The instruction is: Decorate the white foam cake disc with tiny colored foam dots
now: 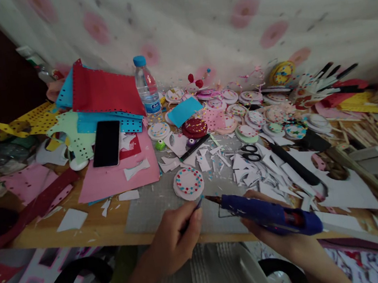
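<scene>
My left hand (181, 234) is closed in a pinch around slim dark tweezers (199, 203), mostly hidden by the fingers. A tiny blue piece (202, 197) shows at their tip. In my right hand (271, 227) is a blue hot glue gun (270, 212), its nozzle pointing left, very close to that blue piece. Just beyond the tweezers a round white paper disc (188, 184) lies on the grey cutting mat (146, 213). Small red and blue stars form a ring on the disc.
White paper scraps, black scissors (250, 153) and a black-handled cutter (295, 163) lie to the right. Several decorated discs crowd the back. A water bottle (147, 91), a phone (106, 143) and coloured sheets (107, 89) occupy the left. The table's front edge (111, 240) runs near my hands.
</scene>
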`<state>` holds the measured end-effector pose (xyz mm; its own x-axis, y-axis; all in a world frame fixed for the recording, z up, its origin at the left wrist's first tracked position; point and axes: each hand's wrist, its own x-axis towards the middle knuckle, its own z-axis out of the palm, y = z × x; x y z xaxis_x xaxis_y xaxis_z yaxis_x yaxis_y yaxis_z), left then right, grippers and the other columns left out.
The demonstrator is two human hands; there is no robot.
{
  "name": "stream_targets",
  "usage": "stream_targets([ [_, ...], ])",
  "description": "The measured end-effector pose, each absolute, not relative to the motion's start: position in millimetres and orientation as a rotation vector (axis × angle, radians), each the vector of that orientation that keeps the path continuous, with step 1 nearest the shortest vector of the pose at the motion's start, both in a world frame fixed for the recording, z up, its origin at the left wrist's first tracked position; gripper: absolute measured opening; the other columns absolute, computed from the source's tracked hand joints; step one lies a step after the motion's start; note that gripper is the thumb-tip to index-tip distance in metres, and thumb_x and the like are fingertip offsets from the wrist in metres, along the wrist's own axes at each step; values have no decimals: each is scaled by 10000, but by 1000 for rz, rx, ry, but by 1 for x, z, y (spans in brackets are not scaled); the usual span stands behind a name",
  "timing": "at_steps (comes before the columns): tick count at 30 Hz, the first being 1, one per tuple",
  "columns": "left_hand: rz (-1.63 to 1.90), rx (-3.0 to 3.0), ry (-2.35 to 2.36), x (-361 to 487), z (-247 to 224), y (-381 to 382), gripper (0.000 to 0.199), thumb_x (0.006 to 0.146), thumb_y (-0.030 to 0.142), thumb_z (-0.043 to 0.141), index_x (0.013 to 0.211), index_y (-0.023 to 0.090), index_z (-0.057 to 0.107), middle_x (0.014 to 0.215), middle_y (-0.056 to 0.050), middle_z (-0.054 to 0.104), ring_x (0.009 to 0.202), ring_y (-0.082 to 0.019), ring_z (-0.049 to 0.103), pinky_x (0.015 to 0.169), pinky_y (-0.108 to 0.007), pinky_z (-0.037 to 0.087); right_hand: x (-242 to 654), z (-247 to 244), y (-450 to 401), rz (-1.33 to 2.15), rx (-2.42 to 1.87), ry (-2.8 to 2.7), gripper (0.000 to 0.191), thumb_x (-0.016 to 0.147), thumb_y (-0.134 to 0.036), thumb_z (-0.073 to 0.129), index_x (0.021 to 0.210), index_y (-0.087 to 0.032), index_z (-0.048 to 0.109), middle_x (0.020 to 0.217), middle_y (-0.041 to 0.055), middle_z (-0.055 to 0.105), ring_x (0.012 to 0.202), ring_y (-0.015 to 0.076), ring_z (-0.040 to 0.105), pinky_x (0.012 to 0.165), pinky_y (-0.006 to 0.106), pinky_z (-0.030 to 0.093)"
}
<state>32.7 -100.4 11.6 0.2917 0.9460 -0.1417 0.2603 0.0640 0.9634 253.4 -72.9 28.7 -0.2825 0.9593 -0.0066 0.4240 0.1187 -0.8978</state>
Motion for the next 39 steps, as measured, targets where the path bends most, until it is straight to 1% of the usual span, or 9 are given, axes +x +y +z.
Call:
stream_targets([
  [7,763,1456,1186,33,13,-100,347,988,319,355,657,215,352,417,78,349,372,-78,337,423,-232,226,259,24,-70,1035,-1269,-1955,136,763,-216,602,629,-211,579,634,-6,619,508,135,580,442,212,478],
  [15,755,1485,1208,34,13,-99,359,985,327,347,643,218,327,416,74,344,380,-83,340,430,-237,220,254,25,-75,1071,-1372,-1788,163,736,-244,632,600,-204,550,608,-18,591,493,116,541,453,208,442],
  [18,748,1497,1216,34,13,-99,355,984,323,349,645,218,331,422,72,346,385,-85,343,429,-239,218,257,22,-73,1110,-1313,-1803,146,722,-225,642,613,-200,549,599,-26,569,480,109,519,427,202,415],
  [22,730,1517,1215,33,13,-99,352,988,326,335,652,221,329,418,73,346,381,-88,347,424,-238,224,259,22,-72,1131,-1294,-1824,132,730,-197,630,629,-200,546,620,-25,557,497,109,513,443,204,412],
  [25,728,1518,1220,33,14,-98,352,988,326,334,652,222,325,424,73,339,383,-88,351,419,-237,222,257,25,-74,1156,-1344,-1783,93,744,-209,620,674,-202,559,611,-33,524,509,110,496,454,212,395],
  [31,754,1529,1213,34,13,-97,345,977,293,362,643,217,324,431,70,336,399,-85,352,420,-234,213,252,27,-79,1126,-1400,-1670,184,732,-239,621,585,-204,516,620,-19,551,515,116,505,478,230,402],
  [35,770,1544,1202,34,10,-98,345,980,291,360,648,211,315,445,71,331,421,-81,357,439,-225,227,256,26,-76,1170,-1390,-1724,159,737,-238,612,608,-203,527,636,-8,553,538,123,513,490,226,410],
  [39,772,1578,1202,33,8,-98,342,986,297,355,658,206,325,460,73,328,440,-78,362,455,-220,236,260,27,-72,1247,-1361,-1813,148,744,-229,600,625,-200,518,635,-10,533,532,114,487,468,218,380],
])
